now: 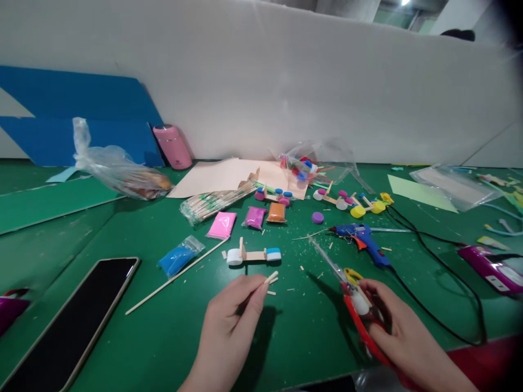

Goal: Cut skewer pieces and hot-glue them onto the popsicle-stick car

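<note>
My left hand (232, 313) pinches two short wooden stick pieces (271, 278) between thumb and fingers, just above the green table. My right hand (402, 332) grips red-and-yellow-handled scissors (351, 288), blades pointing up-left and apart from the sticks. Just beyond my left hand lies a small craft-stick model (254, 255) with a white wheel and a blue-and-white wheel. A long thin wooden skewer (175, 277) lies to its left.
A blue glue gun (363, 239) with a black cord (441, 272) lies right of centre. Clay packets in blue (178, 257), pink (222, 225), purple (254, 216) and orange (277, 212), a stick bundle (212, 202), a phone (69, 326), other small wheeled models (347, 200) and plastic bags surround them.
</note>
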Tool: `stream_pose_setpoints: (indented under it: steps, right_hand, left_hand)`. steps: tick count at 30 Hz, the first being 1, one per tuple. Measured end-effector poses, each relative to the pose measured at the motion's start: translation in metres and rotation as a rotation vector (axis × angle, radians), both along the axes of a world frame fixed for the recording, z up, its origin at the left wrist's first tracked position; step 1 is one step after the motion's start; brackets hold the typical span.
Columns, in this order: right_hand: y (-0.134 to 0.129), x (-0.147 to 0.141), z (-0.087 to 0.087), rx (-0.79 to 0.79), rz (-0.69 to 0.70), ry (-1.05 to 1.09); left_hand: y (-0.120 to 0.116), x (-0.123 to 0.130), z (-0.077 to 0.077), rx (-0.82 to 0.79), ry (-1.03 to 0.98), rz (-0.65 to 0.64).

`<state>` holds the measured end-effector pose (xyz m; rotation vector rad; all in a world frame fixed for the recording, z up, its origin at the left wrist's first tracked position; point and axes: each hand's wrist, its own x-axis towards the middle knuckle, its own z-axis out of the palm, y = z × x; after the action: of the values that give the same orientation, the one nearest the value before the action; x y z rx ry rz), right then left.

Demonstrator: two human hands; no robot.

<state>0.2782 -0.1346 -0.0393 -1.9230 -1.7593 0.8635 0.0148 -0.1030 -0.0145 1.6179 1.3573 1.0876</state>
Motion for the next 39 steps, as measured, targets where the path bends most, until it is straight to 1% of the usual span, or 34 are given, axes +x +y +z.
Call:
stream_pose_setpoints:
  steps: [3, 6, 9, 11, 14, 18, 22, 26, 30, 34, 39]
  right_hand:
    - [-0.004, -0.021, 0.012, -0.022, 0.069, 0.144]
    - [-0.005, -0.036, 0.019, -0.096, 0.08, 0.175]
    - [-0.008, -0.04, 0.014, -0.157, 0.167, 0.14]
    - [-0.01, -0.041, 0.009, -0.143, 0.23, 0.118]
    - [-0.012, -0.045, 0.003, -0.108, 0.22, 0.119]
    - [-0.01, -0.055, 0.007, -0.108, 0.221, 0.125]
    - [-0.006, -0.059, 0.011, -0.111, 0.246, 0.128]
    - [-0.005, -0.06, 0.013, -0.107, 0.254, 0.135]
    - [-0.005, -0.058, 0.008, -0.113, 0.268, 0.149]
    - [-0.006, -0.057, 0.0, -0.159, 0.282, 0.131]
    - [-0.009, -0.066, -0.002, -0.204, 0.19, 0.154]
  left_hand:
    - [0.006, 0.002, 0.008, -0.093, -0.063, 0.06]
    - [0.011, 0.002, 0.012, -0.166, -0.119, 0.096]
    - [0.012, 0.001, 0.011, -0.203, -0.166, 0.083]
    - [0.012, 0.001, 0.009, -0.213, -0.18, 0.071]
    - [0.012, 0.004, 0.007, -0.214, -0.188, 0.061]
    - [0.009, 0.008, 0.007, -0.188, -0.184, 0.013]
    - [0.006, 0.008, 0.005, -0.125, -0.107, -0.039]
    - [0.004, 0.006, 0.002, -0.058, -0.045, -0.074]
    - [0.004, 0.005, 0.001, 0.0, 0.009, -0.102]
    - [0.004, 0.004, 0.001, 0.052, 0.071, -0.117]
    - [0.004, 0.003, 0.002, 0.079, 0.142, -0.18]
